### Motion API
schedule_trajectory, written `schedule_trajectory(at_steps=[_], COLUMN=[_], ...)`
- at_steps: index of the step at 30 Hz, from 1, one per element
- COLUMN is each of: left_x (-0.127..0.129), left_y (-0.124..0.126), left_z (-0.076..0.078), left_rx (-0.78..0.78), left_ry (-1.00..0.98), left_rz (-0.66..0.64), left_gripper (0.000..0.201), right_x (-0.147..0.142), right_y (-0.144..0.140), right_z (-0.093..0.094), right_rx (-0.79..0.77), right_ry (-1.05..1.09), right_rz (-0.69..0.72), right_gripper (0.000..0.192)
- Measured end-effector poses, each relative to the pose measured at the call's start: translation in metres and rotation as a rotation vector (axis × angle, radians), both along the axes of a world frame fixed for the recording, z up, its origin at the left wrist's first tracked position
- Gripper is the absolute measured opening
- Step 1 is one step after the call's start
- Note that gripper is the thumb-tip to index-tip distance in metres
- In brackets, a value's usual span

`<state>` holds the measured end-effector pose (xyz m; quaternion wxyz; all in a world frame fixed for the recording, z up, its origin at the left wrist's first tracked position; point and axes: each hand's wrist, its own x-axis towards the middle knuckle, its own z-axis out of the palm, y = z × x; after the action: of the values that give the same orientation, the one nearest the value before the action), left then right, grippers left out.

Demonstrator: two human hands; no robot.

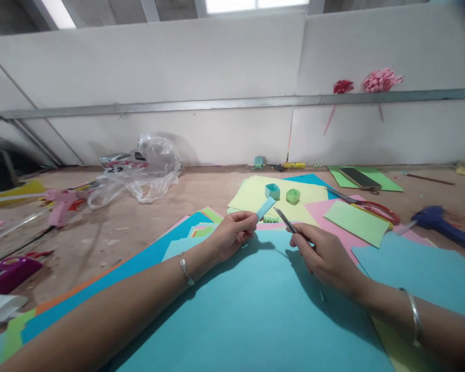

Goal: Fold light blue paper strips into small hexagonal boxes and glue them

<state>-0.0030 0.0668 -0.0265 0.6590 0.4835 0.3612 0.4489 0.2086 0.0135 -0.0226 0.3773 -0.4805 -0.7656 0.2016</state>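
My left hand [232,233] pinches a small light-blue paper strip [265,207] and holds it up over the paper sheets. My right hand [325,256] grips small scissors [285,221], whose blades point toward the strip and stop just short of it. Both hands hover above a large teal sheet [256,310]. Behind the strip, a teal paper ring [272,191] and a green paper ring [293,195] rest on a pale yellow-green sheet [248,196].
Coloured paper sheets cover the table. Red-handled scissors [375,209] and a blue glue gun [437,219] lie to the right, a phone [358,177] on green paper behind. A crumpled plastic bag [147,168] and a pink glue gun [64,202] lie left. Paper flowers [380,80] hang on the wall.
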Motion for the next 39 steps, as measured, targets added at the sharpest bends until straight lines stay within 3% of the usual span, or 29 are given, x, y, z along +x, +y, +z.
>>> schedule_trajectory(at_steps=[15,23,30,36,39], left_x=[-0.001,0.005,0.006,0.010,0.011], left_y=[-0.001,-0.014,-0.016,-0.020,-0.020], left_z=[-0.002,0.002,0.001,0.006,0.002], left_rx=[0.035,0.344,0.301,0.247,0.233], left_ry=[0.081,0.313,0.269,0.238,0.221], left_rz=[0.052,-0.034,-0.032,-0.033,0.010], left_gripper=[0.040,0.029,0.034,0.037,0.035], right_x=[0.001,0.001,0.002,0.003,0.004], right_y=[0.002,0.002,0.001,0.001,0.004], right_z=[0.001,0.000,0.007,0.013,0.012], right_rx=[-0.010,-0.049,-0.011,-0.144,-0.133], right_ry=[0.008,0.042,0.122,0.252,0.245], right_rz=[-0.012,0.015,-0.039,-0.027,-0.016], right_gripper=[0.021,0.026,0.027,0.029,0.029])
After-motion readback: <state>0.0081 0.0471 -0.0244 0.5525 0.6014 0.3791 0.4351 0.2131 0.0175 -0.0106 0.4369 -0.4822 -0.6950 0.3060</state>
